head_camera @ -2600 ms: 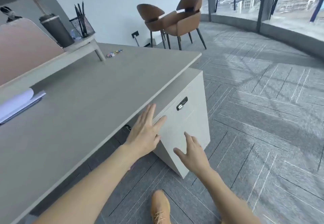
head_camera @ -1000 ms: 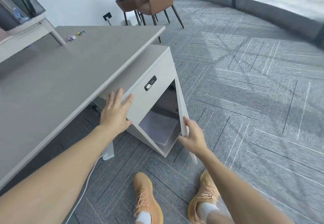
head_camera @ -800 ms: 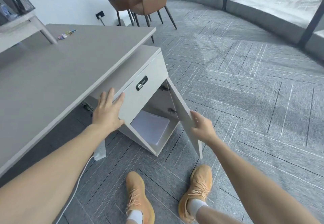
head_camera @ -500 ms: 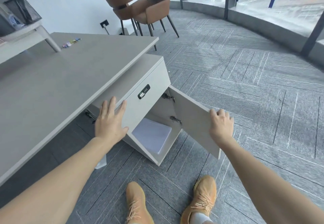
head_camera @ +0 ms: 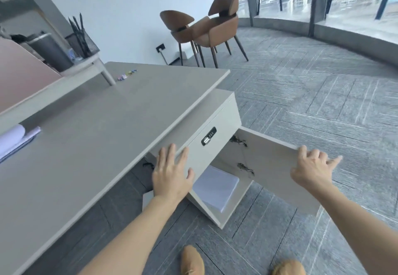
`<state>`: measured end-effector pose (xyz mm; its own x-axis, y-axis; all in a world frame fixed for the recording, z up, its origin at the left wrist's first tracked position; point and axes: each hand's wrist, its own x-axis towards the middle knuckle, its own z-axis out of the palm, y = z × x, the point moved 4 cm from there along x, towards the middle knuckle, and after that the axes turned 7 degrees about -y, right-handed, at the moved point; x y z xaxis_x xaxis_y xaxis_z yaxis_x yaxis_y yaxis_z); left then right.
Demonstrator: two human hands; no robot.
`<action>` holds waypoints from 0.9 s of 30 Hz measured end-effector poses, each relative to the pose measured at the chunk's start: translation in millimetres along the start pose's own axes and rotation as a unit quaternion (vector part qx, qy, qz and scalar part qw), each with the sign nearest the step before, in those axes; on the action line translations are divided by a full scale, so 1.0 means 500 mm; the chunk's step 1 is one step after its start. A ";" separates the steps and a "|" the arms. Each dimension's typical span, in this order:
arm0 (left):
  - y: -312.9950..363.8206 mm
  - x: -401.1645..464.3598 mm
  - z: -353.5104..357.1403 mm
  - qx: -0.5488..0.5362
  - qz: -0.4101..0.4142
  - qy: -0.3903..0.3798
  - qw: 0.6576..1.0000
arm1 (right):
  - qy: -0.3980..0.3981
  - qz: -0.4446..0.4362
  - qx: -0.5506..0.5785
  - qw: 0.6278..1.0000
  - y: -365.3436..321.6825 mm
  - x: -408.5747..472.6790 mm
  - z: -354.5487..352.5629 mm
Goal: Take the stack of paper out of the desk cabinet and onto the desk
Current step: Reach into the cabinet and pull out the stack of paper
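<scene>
A white stack of paper [head_camera: 216,186] lies flat on the floor of the open desk cabinet [head_camera: 211,150], partly hidden by the cabinet front. The cabinet sits under the right end of the grey desk [head_camera: 90,137] and has a black combination lock [head_camera: 208,138]. Its door [head_camera: 273,167] stands swung wide to the right. My right hand [head_camera: 310,168] grips the door's top outer edge, index finger sticking out. My left hand [head_camera: 172,172] rests flat with spread fingers against the cabinet's front left corner, holding nothing.
On the desk are a raised shelf [head_camera: 81,68] with a mesh pen holder [head_camera: 83,43] and a dark cylinder [head_camera: 50,52], small coloured clips [head_camera: 126,75], and papers [head_camera: 15,139] at the left. Two brown chairs [head_camera: 204,27] stand behind. My orange shoes [head_camera: 191,260] are on the carpet.
The closed cabinet door has been pulled open and swung wide to the right by my right hand, exposing the paper. My left hand has stayed on the cabinet front.
</scene>
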<state>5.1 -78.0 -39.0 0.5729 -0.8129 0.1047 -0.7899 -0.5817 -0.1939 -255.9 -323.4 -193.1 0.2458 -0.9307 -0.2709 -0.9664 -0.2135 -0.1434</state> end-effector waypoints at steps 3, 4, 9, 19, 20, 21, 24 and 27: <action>-0.003 0.004 0.008 -0.002 -0.005 0.003 1.000 | -0.034 -0.025 -0.018 0.999 -0.011 0.026 -0.023; -0.003 0.005 0.011 0.000 -0.004 0.007 1.000 | -0.041 -0.031 -0.023 0.998 -0.012 0.034 -0.031; 0.000 0.012 0.010 0.005 0.001 0.020 1.000 | -0.053 -0.041 -0.040 0.997 0.002 0.069 -0.054; 0.043 -0.010 0.006 -0.009 -0.014 0.006 1.000 | -0.080 -0.173 0.011 0.982 -0.068 -0.008 -0.058; 0.058 -0.018 0.008 -0.022 -0.001 0.014 1.000 | -0.092 -0.188 0.022 0.978 -0.084 -0.026 -0.052; 0.074 -0.026 0.014 -0.035 0.018 0.023 0.999 | -0.107 -0.201 0.034 0.973 -0.099 -0.042 -0.044; 0.119 -0.049 0.053 -0.084 0.083 0.004 0.993 | -0.163 -0.215 0.072 0.960 -0.148 -0.066 -0.015; 0.145 -0.034 0.121 -0.194 0.033 -0.097 0.976 | -0.205 -0.224 0.078 0.950 -0.204 -0.052 0.026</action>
<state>-48.5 -104.6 -113.9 0.5195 -0.8498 -0.0893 -0.8280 -0.5265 0.1931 -162.7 -273.4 -183.7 0.6699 -0.5560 -0.4921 -0.7423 -0.4855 -0.4619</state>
